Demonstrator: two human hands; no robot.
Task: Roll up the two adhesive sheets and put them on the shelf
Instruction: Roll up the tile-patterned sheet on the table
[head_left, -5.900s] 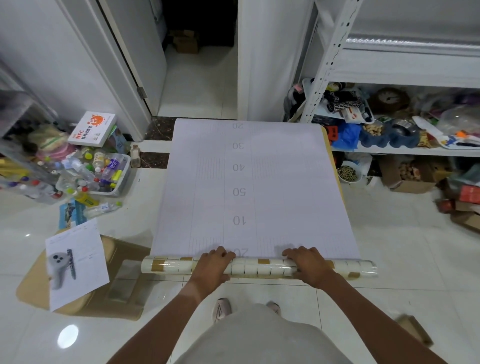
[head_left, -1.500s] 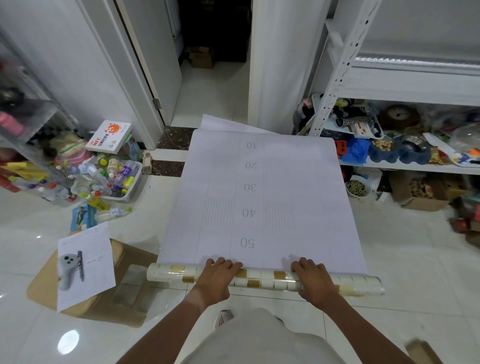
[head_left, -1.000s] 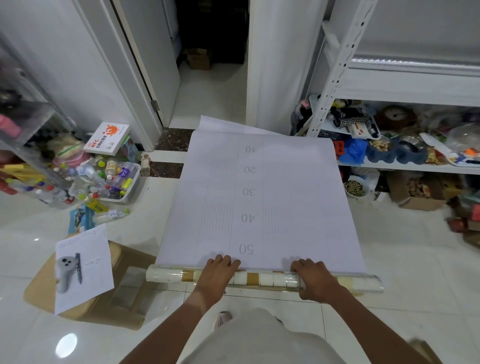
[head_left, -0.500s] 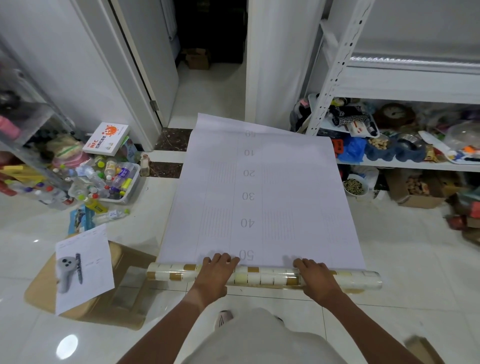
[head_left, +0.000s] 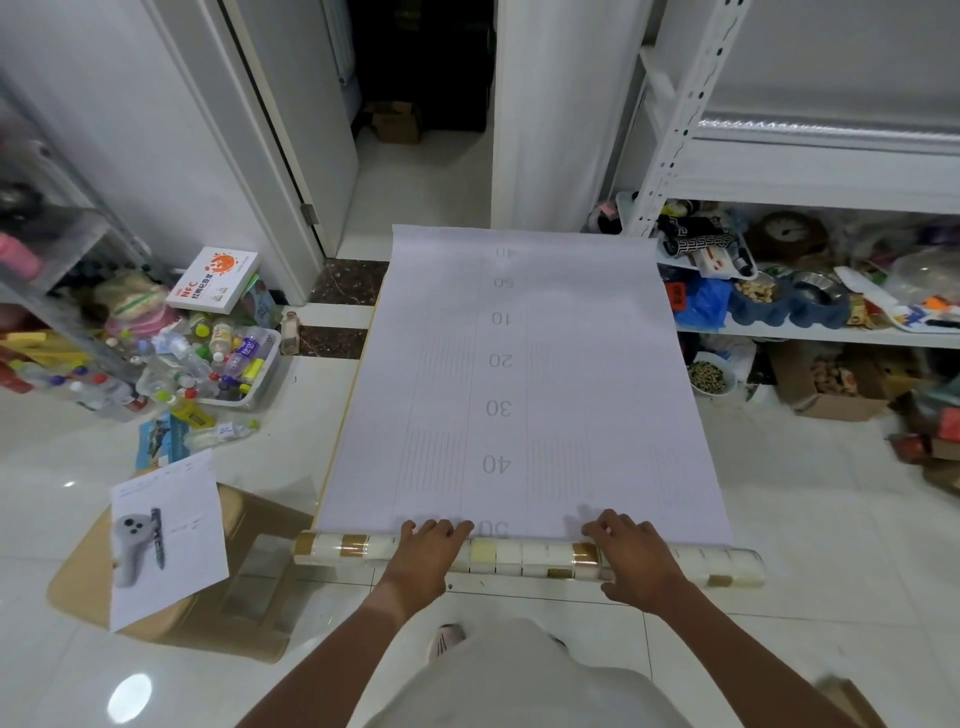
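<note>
A long adhesive sheet (head_left: 519, 389) lies on the floor, white backing up, printed with numbers. Its near end is wound into a roll (head_left: 519, 557) with a cream and gold tile pattern. My left hand (head_left: 426, 556) and my right hand (head_left: 634, 561) both rest on top of the roll, fingers curled over its far side at the "50" mark. A thin yellow edge (head_left: 344, 431) shows along the sheet's left side; I cannot tell if it is a second sheet beneath. The white metal shelf (head_left: 810, 176) stands at the right.
A flattened cardboard box (head_left: 249, 613) with a printed paper (head_left: 166, 535) on it lies left of the roll. A bin of bottles (head_left: 223, 364) sits further left. The lower shelf board (head_left: 810, 335) is crowded, with boxes (head_left: 826, 384) beneath. An open doorway (head_left: 415, 156) lies beyond the sheet.
The roll has taken up more sheet: the "50" mark has moved from ahead of my fingers to the roll's edge. The sheet's far end has slid nearer and lies flatter.
</note>
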